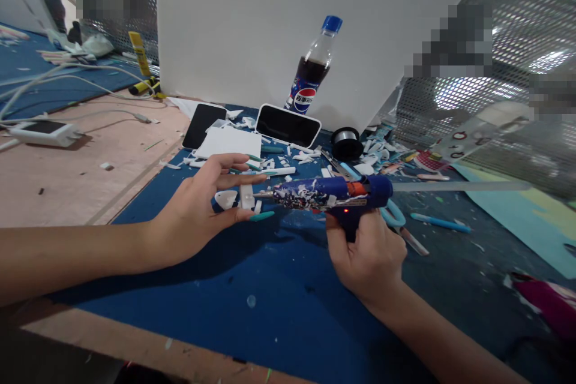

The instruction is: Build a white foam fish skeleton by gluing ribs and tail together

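My right hand (366, 258) is wrapped round the handle of a blue hot glue gun (333, 192), its barrel speckled with white scraps and a small red light glowing. The nozzle points left at a small white foam piece (246, 197) pinched between the thumb and fingers of my left hand (202, 207). A clear glue stick (450, 186) sticks out of the gun's back to the right. Another small white shaped piece (225, 198) lies just beside my left fingers on the blue mat (252, 288).
Two phones (288, 125) (203, 125), a white foam sheet (229, 143), a Pepsi bottle (315, 69) and a wire spool (347, 143) stand behind, before a big white board (270, 18). Scissors (398, 222), a teal pen (441, 223), foam scraps and a pale green sheet (531, 222) lie right. Cables and a charger (42, 131) lie left.
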Motion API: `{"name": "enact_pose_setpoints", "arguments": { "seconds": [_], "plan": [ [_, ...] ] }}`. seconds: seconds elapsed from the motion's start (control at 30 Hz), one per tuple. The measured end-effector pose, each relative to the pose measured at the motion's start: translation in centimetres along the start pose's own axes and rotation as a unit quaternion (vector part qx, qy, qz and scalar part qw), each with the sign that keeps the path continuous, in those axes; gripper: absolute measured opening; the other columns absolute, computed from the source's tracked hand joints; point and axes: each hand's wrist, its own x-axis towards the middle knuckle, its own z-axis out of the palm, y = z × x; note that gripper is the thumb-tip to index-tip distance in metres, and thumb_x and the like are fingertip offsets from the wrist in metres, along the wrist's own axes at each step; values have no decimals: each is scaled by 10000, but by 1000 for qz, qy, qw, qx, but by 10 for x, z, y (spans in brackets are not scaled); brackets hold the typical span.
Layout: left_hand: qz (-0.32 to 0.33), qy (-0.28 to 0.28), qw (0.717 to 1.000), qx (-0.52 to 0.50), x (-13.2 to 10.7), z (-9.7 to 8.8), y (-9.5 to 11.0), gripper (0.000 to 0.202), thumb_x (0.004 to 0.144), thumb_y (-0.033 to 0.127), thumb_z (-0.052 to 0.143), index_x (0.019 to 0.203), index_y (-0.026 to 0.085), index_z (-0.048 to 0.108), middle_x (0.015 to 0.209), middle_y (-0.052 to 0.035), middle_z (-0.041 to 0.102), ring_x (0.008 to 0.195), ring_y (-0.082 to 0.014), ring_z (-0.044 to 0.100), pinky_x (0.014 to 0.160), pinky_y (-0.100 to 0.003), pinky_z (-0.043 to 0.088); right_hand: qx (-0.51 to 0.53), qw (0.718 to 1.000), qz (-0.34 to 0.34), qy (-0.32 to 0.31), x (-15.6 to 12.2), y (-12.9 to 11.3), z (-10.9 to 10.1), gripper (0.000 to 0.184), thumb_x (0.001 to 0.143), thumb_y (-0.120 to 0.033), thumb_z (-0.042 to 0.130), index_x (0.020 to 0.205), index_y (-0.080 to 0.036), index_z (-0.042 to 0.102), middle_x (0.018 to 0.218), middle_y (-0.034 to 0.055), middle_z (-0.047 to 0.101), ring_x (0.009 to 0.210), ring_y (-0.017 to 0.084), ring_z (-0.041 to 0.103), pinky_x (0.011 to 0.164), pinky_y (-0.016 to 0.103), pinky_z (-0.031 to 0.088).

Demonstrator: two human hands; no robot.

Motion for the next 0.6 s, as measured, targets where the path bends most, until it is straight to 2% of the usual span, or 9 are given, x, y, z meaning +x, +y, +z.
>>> {"name": "enact_pose_setpoints", "arguments": {
  "seconds": [0.13, 0.3, 0.6],
  "plan": [
    [10, 3, 1000, 7, 0, 0, -1, 488, 807, 345, 645, 1197, 266, 363, 1189, -56, 658, 1246, -313, 497, 881, -459, 540, -7, 1000, -6, 3, 1, 0, 0, 81, 816, -128, 515, 853, -176, 462, 564, -17, 461, 479, 141, 503, 366, 247, 278],
    [5, -1, 1000, 9, 1, 0, -2, 485, 813, 366, 638, 1200, 274, 361, 1217, -52, 643, 1240, -317, 502, 817, -443, 566, -12, 1000, -8, 1, 1, 0, 0, 74, 823, -143, 513, 850, -173, 451, 551, -27, 446, 417, 115, 428, 349, 247, 230],
    [1, -10, 1000, -5, 0, 0, -1, 485, 823, 341, 632, 1215, 291, 350, 1211, -41, 645, 1225, -317, 518, 848, -480, 551, -22, 1000, -12, 4, -1, 0, 0, 91, 805, -143, 524, 886, -158, 485, 610, 9, 524, 502, 146, 525, 390, 241, 312]
  ]
}}
